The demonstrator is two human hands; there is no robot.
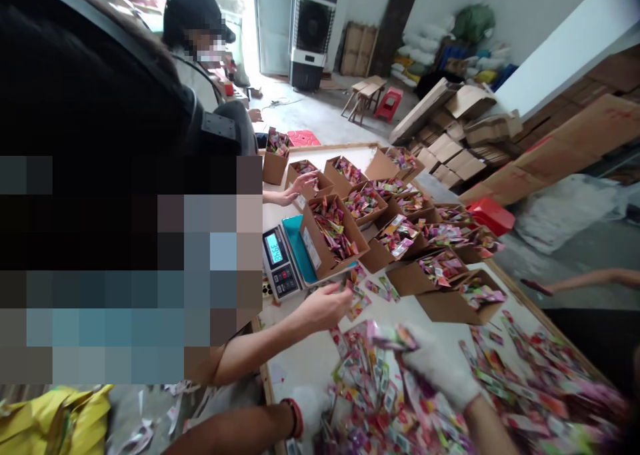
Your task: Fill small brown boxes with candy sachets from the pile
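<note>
My right hand (437, 365), in a white glove, grips a few small colourful packets (393, 337) above the table; it is blurred by motion. My left hand (317, 405), gloved in white with a red band at the wrist, is low over the left edge of a loose packet pile (385, 402), its fingers smeared. Beyond my hands a cardboard box (309, 242) full of packets rests on a digital scale (283, 268) with a lit display. Another person's bare hand (327, 305) is close to that box's near side; a second bare hand (300, 187) is behind it.
Several open boxes of packets (440, 268) cover the table's far half. A person in black stands close on the left, and one in a cap is farther back. Another person's arm (595, 280) reaches in at the right. A red stool (389, 104) and stacked cardboard are beyond.
</note>
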